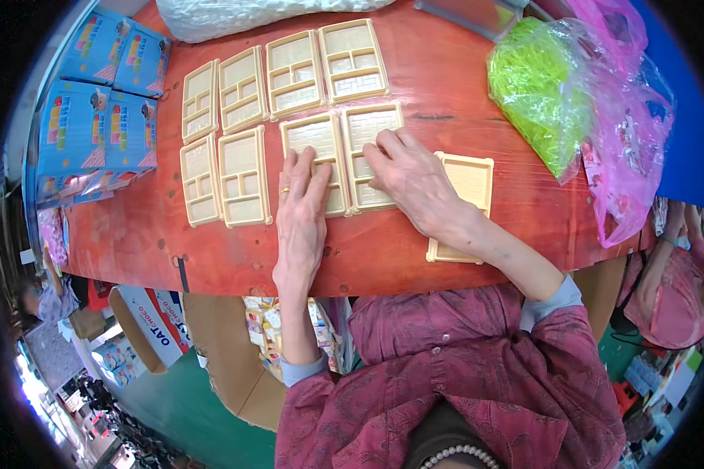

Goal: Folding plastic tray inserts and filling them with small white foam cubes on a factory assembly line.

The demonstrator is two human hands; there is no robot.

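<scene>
A packing workshop, it seems
Rows of trays (pixel 294 48) on a red table (pixel 133 244), stacked boxes (pixel 74 133) left, an open carton (pixel 233 381) of small packets (pixel 267 333) near.

On the left of the left hand (pixel 301 207), the stacked light-blue cartons (pixel 86 144) carry large coloured characters on their sides, repeated from one carton to another. Lower and farther to the left from this hand, below the table edge, a white cardboard box (pixel 150 316) shows bold dark-blue capital letters in two lines. Nearer below the same hand, small wrapped packets (pixel 267 332) have markings too small for reading.
</scene>
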